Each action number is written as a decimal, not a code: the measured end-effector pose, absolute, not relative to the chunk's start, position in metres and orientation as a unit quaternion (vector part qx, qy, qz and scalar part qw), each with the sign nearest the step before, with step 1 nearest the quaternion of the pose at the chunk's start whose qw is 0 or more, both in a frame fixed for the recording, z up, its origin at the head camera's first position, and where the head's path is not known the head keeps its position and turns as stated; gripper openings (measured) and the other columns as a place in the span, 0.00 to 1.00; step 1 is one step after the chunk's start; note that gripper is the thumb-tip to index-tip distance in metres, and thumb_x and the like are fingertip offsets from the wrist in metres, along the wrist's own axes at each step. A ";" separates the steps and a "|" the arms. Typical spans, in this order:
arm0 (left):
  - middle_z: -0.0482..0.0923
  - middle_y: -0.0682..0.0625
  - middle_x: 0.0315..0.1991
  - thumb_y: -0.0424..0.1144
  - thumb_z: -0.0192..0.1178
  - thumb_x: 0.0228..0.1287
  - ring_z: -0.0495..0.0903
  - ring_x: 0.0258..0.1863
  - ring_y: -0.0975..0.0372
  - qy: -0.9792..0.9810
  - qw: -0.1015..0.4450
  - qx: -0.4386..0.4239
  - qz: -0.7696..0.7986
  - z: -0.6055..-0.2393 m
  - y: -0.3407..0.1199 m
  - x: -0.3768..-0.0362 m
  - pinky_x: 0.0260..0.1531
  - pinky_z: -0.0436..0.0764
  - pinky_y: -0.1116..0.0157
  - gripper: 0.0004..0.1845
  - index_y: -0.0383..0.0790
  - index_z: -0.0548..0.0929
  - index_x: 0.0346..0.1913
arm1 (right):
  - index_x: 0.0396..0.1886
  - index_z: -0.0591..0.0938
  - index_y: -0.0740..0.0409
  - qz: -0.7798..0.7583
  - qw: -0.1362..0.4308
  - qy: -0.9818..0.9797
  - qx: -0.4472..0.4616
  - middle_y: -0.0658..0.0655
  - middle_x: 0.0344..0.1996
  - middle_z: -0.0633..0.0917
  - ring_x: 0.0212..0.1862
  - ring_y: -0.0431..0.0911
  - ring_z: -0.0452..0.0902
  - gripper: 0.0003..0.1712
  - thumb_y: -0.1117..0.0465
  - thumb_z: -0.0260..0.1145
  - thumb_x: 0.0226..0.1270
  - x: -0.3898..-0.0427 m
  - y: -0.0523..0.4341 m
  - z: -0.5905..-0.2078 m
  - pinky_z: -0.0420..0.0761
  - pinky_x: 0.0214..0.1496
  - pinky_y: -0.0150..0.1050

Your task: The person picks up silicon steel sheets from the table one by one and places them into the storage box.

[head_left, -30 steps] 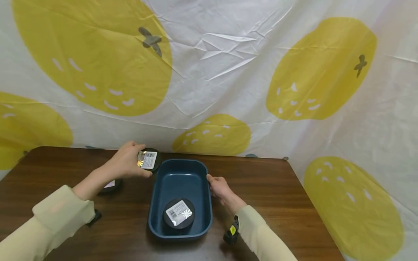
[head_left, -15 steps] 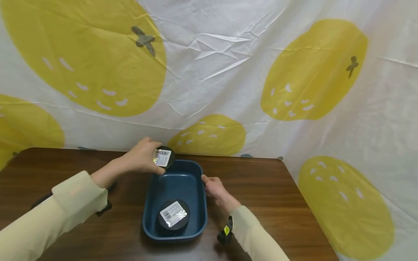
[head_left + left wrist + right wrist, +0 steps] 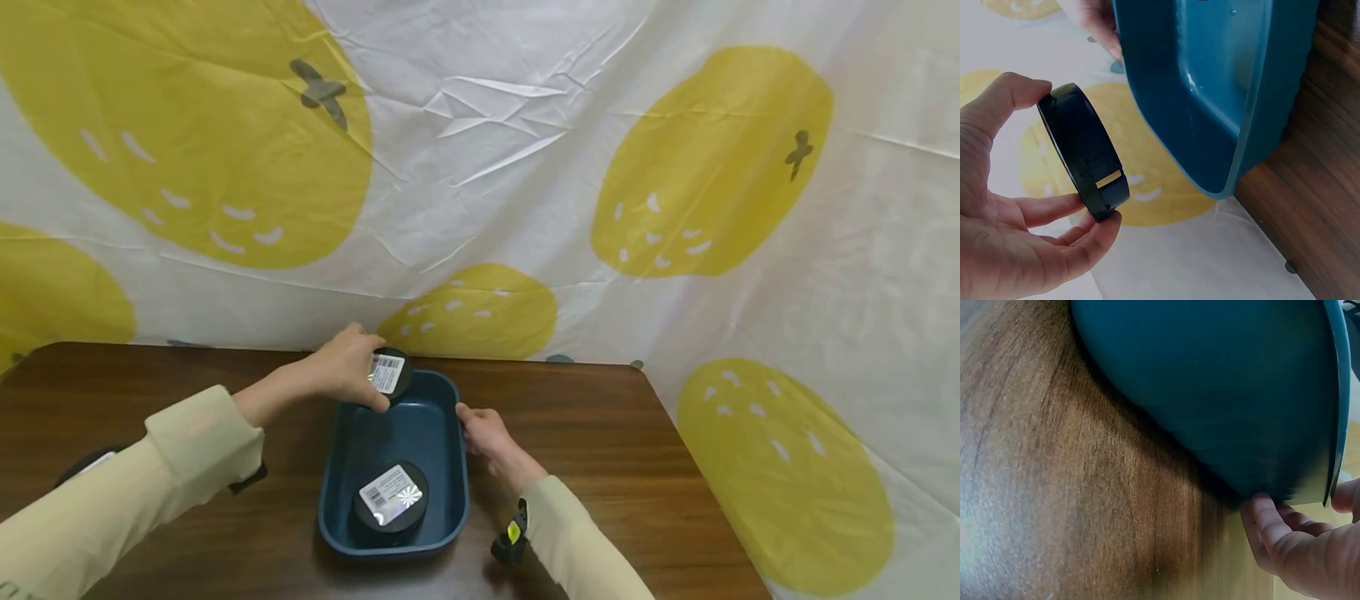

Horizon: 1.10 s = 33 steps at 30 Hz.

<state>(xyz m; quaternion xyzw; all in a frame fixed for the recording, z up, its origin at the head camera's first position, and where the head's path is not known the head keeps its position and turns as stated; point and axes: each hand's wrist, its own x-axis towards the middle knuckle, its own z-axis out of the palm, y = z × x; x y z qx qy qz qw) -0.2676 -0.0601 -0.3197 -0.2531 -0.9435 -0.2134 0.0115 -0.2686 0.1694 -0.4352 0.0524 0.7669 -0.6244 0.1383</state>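
Observation:
My left hand (image 3: 366,377) grips a black round container (image 3: 390,373) with a white barcode label, held tilted over the far left corner of a dark blue tray (image 3: 459,467). In the left wrist view my fingers (image 3: 1054,209) and thumb pinch this container (image 3: 1085,153) by its edge, just beside the tray's wall (image 3: 1210,94). My right hand (image 3: 472,421) holds the tray's right rim; the right wrist view shows its fingers (image 3: 1272,525) curled at the tray's edge (image 3: 1210,381). A second labelled black container (image 3: 390,498) lies in the near end of the tray.
The tray sits on a dark wooden table (image 3: 600,450). Another black round object (image 3: 82,465) lies at the left, partly hidden by my left sleeve. A white cloth with yellow fruit prints (image 3: 525,167) hangs right behind the table's far edge.
My left hand has carried the black container to the right, from beside the tray to over its far left corner. My right hand has stayed on the tray's rim.

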 end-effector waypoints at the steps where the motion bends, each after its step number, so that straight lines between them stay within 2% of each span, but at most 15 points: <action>1: 0.71 0.33 0.40 0.44 0.73 0.30 0.70 0.36 0.50 -0.943 0.009 -0.254 -0.214 -0.320 -0.059 -0.268 0.35 0.75 0.56 0.42 0.19 0.74 0.51 | 0.18 0.68 0.54 -0.627 0.138 0.765 0.053 0.46 0.10 0.63 0.14 0.38 0.55 0.21 0.56 0.49 0.74 -0.268 0.169 -0.435 0.60 0.20 0.30; 11: 0.70 0.33 0.41 0.44 0.74 0.31 0.70 0.37 0.49 -0.948 -0.025 -0.241 -0.204 -0.338 -0.050 -0.278 0.38 0.74 0.54 0.43 0.19 0.73 0.52 | 0.18 0.69 0.54 -0.625 0.141 0.766 0.054 0.46 0.11 0.63 0.16 0.38 0.56 0.21 0.55 0.49 0.74 -0.267 0.168 -0.435 0.61 0.21 0.30; 19: 0.71 0.35 0.37 0.43 0.75 0.28 0.70 0.34 0.50 -0.948 -0.021 -0.251 -0.196 -0.347 -0.046 -0.285 0.35 0.74 0.57 0.42 0.19 0.74 0.49 | 0.17 0.69 0.54 -0.623 0.140 0.768 0.051 0.47 0.11 0.63 0.17 0.39 0.57 0.21 0.55 0.49 0.74 -0.267 0.167 -0.434 0.61 0.22 0.30; 27: 0.70 0.36 0.37 0.44 0.76 0.27 0.71 0.36 0.49 -0.950 -0.035 -0.251 -0.181 -0.355 -0.036 -0.290 0.37 0.75 0.54 0.41 0.21 0.74 0.47 | 0.16 0.69 0.54 -0.629 0.139 0.762 0.061 0.47 0.10 0.63 0.15 0.39 0.56 0.22 0.55 0.50 0.74 -0.268 0.169 -0.434 0.60 0.21 0.30; 33: 0.69 0.37 0.37 0.44 0.77 0.28 0.71 0.37 0.48 -0.955 -0.047 -0.239 -0.172 -0.363 -0.031 -0.291 0.35 0.75 0.54 0.41 0.23 0.75 0.48 | 0.15 0.68 0.53 -0.623 0.138 0.768 0.065 0.47 0.11 0.64 0.17 0.41 0.58 0.23 0.55 0.50 0.74 -0.268 0.172 -0.434 0.62 0.23 0.31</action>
